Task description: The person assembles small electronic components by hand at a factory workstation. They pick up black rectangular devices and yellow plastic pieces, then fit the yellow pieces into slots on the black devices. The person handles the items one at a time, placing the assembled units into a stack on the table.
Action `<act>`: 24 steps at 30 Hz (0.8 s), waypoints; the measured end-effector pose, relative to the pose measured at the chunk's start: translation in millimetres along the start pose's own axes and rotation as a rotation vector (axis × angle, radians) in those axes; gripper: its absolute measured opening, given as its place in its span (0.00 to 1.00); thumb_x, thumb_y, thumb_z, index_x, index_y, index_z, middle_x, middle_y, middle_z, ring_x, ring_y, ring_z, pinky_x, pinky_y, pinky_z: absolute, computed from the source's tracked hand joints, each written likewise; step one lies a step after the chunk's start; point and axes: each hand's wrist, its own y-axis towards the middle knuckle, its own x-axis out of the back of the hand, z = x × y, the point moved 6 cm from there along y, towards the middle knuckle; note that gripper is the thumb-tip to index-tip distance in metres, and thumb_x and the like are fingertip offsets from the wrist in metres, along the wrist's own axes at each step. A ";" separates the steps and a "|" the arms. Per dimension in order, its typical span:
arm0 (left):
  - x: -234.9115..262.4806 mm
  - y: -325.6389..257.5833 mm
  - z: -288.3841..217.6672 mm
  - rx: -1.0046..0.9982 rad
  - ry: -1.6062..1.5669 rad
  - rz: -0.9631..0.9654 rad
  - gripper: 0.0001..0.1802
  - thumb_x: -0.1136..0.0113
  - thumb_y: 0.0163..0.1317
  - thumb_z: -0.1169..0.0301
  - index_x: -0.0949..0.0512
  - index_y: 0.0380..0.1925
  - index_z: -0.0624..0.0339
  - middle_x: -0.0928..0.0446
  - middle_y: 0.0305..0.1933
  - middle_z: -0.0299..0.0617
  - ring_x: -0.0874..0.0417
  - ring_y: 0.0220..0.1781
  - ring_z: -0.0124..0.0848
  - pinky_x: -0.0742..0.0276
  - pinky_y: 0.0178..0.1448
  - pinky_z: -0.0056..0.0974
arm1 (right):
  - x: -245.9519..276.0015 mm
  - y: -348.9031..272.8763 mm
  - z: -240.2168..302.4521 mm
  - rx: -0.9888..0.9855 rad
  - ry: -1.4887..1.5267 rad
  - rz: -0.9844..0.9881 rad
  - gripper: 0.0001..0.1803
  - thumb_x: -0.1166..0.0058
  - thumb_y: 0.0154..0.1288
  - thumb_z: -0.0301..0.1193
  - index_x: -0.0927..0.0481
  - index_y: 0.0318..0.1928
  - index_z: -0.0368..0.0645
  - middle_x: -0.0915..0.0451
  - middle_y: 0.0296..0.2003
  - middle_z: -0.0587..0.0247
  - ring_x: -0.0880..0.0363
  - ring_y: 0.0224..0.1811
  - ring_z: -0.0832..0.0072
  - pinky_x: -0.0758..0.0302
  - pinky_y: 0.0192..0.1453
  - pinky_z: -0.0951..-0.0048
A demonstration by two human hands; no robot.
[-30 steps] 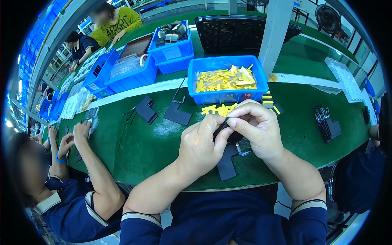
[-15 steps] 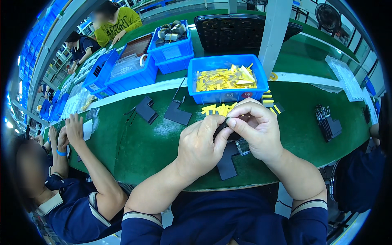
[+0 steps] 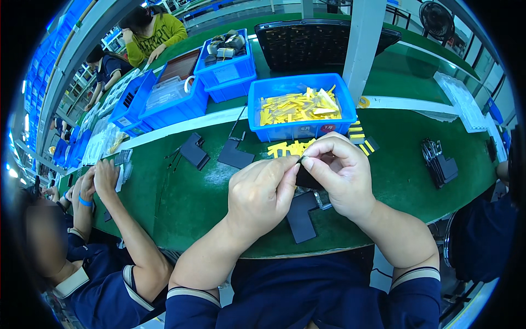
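In the head view, left hand (image 3: 260,192) and right hand (image 3: 342,178) pinch a black piece (image 3: 308,179), partly covered, near side of the blue rectangular plastic bin (image 3: 274,132). Behind this bin rises a pale-grey metal post (image 3: 364,49); to the bin's left stand stacked blue plastic boxes (image 3: 233,91).

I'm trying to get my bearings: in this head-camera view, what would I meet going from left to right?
Blue wristband, wired black part, wearer's left hand, right hand, bunch of black parts.
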 end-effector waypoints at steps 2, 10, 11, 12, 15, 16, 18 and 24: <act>0.8 0.6 -2.9 -0.035 0.046 -0.010 0.07 0.37 0.49 0.79 0.21 0.30 0.64 0.20 0.25 0.44 0.18 0.24 0.37 0.25 0.27 0.36 | 0.8 -0.3 0.5 0.004 -0.039 -0.008 0.02 0.44 0.56 0.21 0.23 0.31 0.37 0.27 0.31 0.66 0.26 0.32 0.81 0.27 0.35 0.80; 0.0 0.0 -10.2 -0.109 0.133 0.005 0.07 0.36 0.49 0.77 0.21 0.30 0.64 0.20 0.25 0.45 0.18 0.26 0.38 0.23 0.28 0.37 | 1.3 -1.2 1.9 0.034 -0.064 -0.035 0.02 0.44 0.56 0.21 0.23 0.31 0.37 0.27 0.30 0.65 0.25 0.31 0.81 0.27 0.34 0.80; -0.1 0.3 -7.6 -0.081 0.084 0.009 0.07 0.36 0.49 0.77 0.21 0.30 0.64 0.20 0.26 0.45 0.18 0.26 0.38 0.23 0.29 0.37 | 1.3 -1.3 1.5 0.033 -0.056 -0.034 0.02 0.44 0.56 0.21 0.23 0.31 0.36 0.27 0.30 0.65 0.25 0.31 0.80 0.26 0.34 0.80; 0.1 0.8 -4.5 -0.054 0.034 0.015 0.06 0.36 0.50 0.76 0.21 0.30 0.64 0.20 0.26 0.45 0.18 0.26 0.38 0.23 0.29 0.37 | 1.5 -1.4 1.4 0.032 -0.047 -0.035 0.02 0.44 0.56 0.21 0.23 0.31 0.36 0.27 0.30 0.65 0.25 0.31 0.80 0.26 0.34 0.80; -0.4 2.8 2.1 0.016 -0.051 0.025 0.05 0.36 0.52 0.75 0.20 0.29 0.63 0.19 0.27 0.45 0.17 0.27 0.38 0.22 0.31 0.38 | 1.0 -0.8 2.1 0.042 -0.039 -0.024 0.02 0.44 0.55 0.20 0.23 0.31 0.35 0.27 0.30 0.64 0.24 0.31 0.80 0.25 0.34 0.79; -0.5 2.9 3.9 0.038 -0.067 0.027 0.04 0.37 0.53 0.74 0.20 0.29 0.62 0.19 0.27 0.45 0.17 0.28 0.39 0.22 0.32 0.38 | 0.5 -0.6 2.4 0.048 -0.039 -0.018 0.02 0.44 0.55 0.20 0.23 0.31 0.35 0.27 0.30 0.64 0.24 0.31 0.80 0.25 0.34 0.79; -0.8 2.3 6.7 0.078 -0.097 0.035 0.04 0.36 0.52 0.74 0.19 0.28 0.61 0.19 0.28 0.44 0.17 0.28 0.38 0.22 0.33 0.37 | 0.5 -0.6 3.0 0.037 -0.023 -0.016 0.02 0.45 0.55 0.20 0.23 0.31 0.35 0.26 0.30 0.63 0.24 0.31 0.79 0.25 0.35 0.79; -2.1 2.2 15.3 0.220 -0.218 0.090 0.05 0.35 0.52 0.73 0.17 0.29 0.61 0.18 0.28 0.44 0.16 0.29 0.37 0.22 0.34 0.35 | 1.4 -0.3 5.5 0.048 -0.039 -0.002 0.02 0.45 0.55 0.19 0.23 0.31 0.34 0.26 0.31 0.62 0.23 0.32 0.78 0.24 0.35 0.79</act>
